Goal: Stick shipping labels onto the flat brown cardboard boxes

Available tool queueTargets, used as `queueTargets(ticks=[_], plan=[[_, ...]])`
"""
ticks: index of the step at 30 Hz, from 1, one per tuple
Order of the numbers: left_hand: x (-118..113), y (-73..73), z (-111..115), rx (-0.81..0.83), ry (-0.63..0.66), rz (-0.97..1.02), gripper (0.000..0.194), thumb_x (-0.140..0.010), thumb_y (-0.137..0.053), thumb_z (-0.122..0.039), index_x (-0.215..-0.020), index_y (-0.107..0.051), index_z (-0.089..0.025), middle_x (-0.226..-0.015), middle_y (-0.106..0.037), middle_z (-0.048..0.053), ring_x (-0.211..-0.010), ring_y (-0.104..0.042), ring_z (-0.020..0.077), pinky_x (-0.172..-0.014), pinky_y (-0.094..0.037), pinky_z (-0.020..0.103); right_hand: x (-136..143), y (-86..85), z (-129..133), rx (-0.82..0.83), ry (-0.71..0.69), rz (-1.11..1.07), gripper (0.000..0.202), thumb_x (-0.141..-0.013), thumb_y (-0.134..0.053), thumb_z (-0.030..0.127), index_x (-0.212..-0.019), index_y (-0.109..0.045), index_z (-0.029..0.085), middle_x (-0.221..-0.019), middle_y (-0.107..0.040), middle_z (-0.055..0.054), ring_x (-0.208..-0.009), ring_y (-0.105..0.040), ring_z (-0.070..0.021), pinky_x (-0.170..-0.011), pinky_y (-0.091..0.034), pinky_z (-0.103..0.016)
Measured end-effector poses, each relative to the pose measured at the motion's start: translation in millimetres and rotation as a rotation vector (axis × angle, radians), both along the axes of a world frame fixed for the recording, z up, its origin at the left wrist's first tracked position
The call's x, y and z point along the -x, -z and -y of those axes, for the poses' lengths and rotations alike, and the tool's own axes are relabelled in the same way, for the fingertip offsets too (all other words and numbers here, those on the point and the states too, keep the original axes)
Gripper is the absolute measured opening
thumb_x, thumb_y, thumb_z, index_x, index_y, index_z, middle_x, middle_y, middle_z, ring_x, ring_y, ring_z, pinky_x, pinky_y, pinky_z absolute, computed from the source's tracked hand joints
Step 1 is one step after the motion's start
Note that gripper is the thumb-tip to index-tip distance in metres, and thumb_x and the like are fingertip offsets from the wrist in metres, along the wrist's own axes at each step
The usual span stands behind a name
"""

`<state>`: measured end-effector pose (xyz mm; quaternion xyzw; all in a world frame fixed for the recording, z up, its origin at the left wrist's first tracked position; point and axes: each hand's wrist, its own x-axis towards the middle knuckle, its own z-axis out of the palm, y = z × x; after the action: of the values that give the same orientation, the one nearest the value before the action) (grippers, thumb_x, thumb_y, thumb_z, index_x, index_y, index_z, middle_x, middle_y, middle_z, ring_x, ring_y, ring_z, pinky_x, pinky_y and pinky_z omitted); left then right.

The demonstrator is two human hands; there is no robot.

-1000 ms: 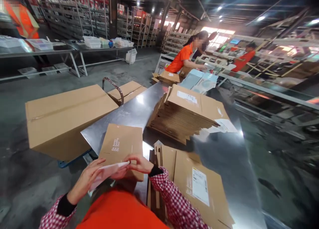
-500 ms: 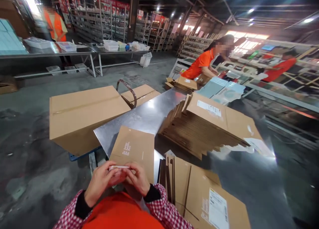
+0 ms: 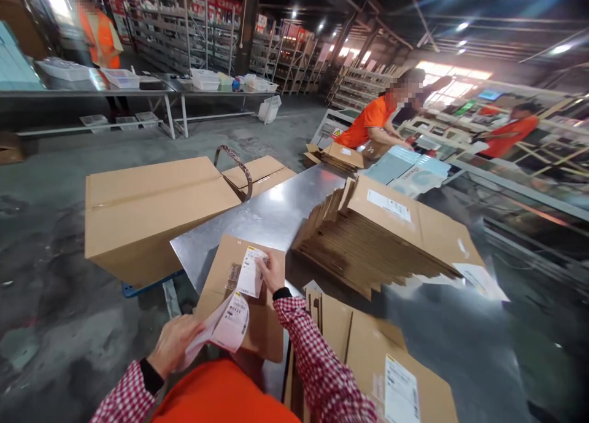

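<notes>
My left hand is closed on a strip of white printed shipping labels, which bends up in front of my body. A single shipping label lies over the printed lettering on a brown cardboard box at the table's edge. The fingers of my right hand pinch that label's upper right edge; whether its whole underside touches the cardboard I cannot tell.
Flattened cartons form a tall stack on the metal table. More labelled cartons stand at my right. A large taped carton sits on the left. Across the table a co-worker leans over light-blue boxes.
My hands have parted from in front of my body. My right hand has moved forward with one label onto the box, while the label strip has unfolded from my left hand.
</notes>
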<state>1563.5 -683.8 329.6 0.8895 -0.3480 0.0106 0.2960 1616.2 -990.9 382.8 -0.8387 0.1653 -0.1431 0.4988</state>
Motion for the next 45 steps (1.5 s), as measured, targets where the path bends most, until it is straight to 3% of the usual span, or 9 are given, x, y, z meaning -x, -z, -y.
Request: queueTargets(ticks=[6, 10, 15, 18, 21, 26, 31, 37, 45], plan=[[1.3, 14.5, -2.1, 0.026, 0.048, 0.101, 0.035, -0.097, -0.038, -0.032, -0.086, -0.069, -0.022, -0.118, -0.067, 0.007, -0.112, -0.06, 0.0228, -0.093, -0.051, 0.038, -19.5, 28.7, -5.4, 0.212, -0.084, -0.17, 0.036, -0.075, -0.059, 0.03, -0.106, -0.052, 0.013, -0.094, -0.064, -0.009, -0.085, -0.061, -0.0224, -0.077, -0.049, -0.036], [2.4, 13.9, -5.1, 0.03, 0.088, 0.029, 0.028, -0.095, -0.043, -0.028, -0.088, -0.07, -0.023, -0.12, -0.068, 0.004, -0.119, -0.057, 0.0231, -0.095, -0.053, 0.039, -18.4, 31.9, -6.7, 0.382, -0.162, -0.254, 0.055, -0.071, -0.067, 0.03, -0.12, -0.05, 0.01, -0.113, -0.059, -0.016, -0.104, -0.057, -0.0282, -0.089, -0.045, -0.039], [4.5, 19.5, -4.4, 0.115, -0.006, -0.137, 0.03, -0.093, -0.042, -0.024, -0.108, -0.068, -0.023, -0.121, -0.067, 0.005, -0.116, -0.06, 0.02, -0.095, -0.054, 0.036, -5.4, 24.7, -14.2, 0.676, -0.03, -0.347, 0.091, -0.074, -0.068, 0.047, -0.144, -0.027, 0.005, -0.148, -0.024, -0.029, -0.133, -0.026, -0.0438, -0.105, -0.02, -0.06], [4.4, 27.0, -4.5, 0.167, -0.049, -0.192, 0.031, -0.092, -0.043, -0.028, -0.111, -0.067, -0.023, -0.12, -0.067, 0.005, -0.116, -0.06, 0.0196, -0.098, -0.052, 0.037, 2.5, 31.2, -40.1, 0.857, -0.172, -0.329, 0.073, -0.086, -0.051, 0.051, -0.145, -0.031, 0.013, -0.151, -0.025, -0.02, -0.14, -0.018, -0.035, -0.11, -0.012, -0.055], [2.3, 33.4, -7.3, 0.159, -0.063, -0.242, 0.032, -0.092, -0.043, -0.03, -0.111, -0.068, -0.025, -0.122, -0.066, 0.003, -0.117, -0.059, 0.019, -0.099, -0.051, 0.036, -0.5, 39.6, -52.2, 0.799, -0.385, -0.249, 0.058, -0.091, -0.042, 0.052, -0.142, -0.038, 0.025, -0.15, -0.033, -0.008, -0.141, -0.019, -0.0253, -0.114, -0.008, -0.048], [2.8, 36.0, -8.7, 0.171, -0.097, -0.209, 0.035, -0.091, -0.041, -0.032, -0.105, -0.071, -0.022, -0.13, -0.061, 0.008, -0.122, -0.055, 0.0232, -0.102, -0.047, 0.041, 7.6, 29.9, 2.4, 0.544, 0.136, -0.459, 0.057, -0.089, -0.042, 0.038, -0.139, -0.041, 0.01, -0.148, -0.032, -0.021, -0.14, -0.021, -0.0326, -0.109, -0.015, -0.056], [9.5, 29.1, -5.0, 0.16, -0.119, -0.206, 0.039, -0.092, -0.039, -0.035, -0.089, -0.074, -0.02, -0.135, -0.056, 0.012, -0.122, -0.055, 0.0277, -0.099, -0.048, 0.043, 63.0, 34.5, 13.8, 0.358, 0.253, -0.412, 0.036, -0.08, -0.044, 0.021, -0.108, -0.059, 0.005, -0.105, -0.063, -0.023, -0.104, -0.059, -0.0334, -0.088, -0.046, -0.046], [14.1, -8.9, -0.6, 0.167, -0.08, -0.234, 0.047, -0.093, -0.034, -0.043, -0.086, -0.073, -0.018, -0.134, -0.056, 0.013, -0.121, -0.055, 0.029, -0.101, -0.046, 0.047, 101.5, 21.4, 8.8, 0.206, 0.305, -0.23, 0.046, -0.077, -0.044, 0.026, -0.12, -0.051, 0.012, -0.11, -0.064, -0.014, -0.1, -0.062, -0.0255, -0.088, -0.05, -0.038], [30.6, -120.8, 9.7, 0.28, 0.011, -0.209, 0.041, -0.096, -0.034, -0.038, -0.1, -0.07, -0.019, -0.105, -0.072, 0.008, -0.097, -0.066, 0.0195, -0.086, -0.053, 0.028, 268.6, -50.0, 184.6, -0.039, 0.587, -0.257, 0.069, -0.06, -0.055, 0.054, -0.119, -0.055, 0.018, -0.129, -0.056, -0.016, -0.122, -0.05, -0.0341, -0.103, -0.039, -0.047]])
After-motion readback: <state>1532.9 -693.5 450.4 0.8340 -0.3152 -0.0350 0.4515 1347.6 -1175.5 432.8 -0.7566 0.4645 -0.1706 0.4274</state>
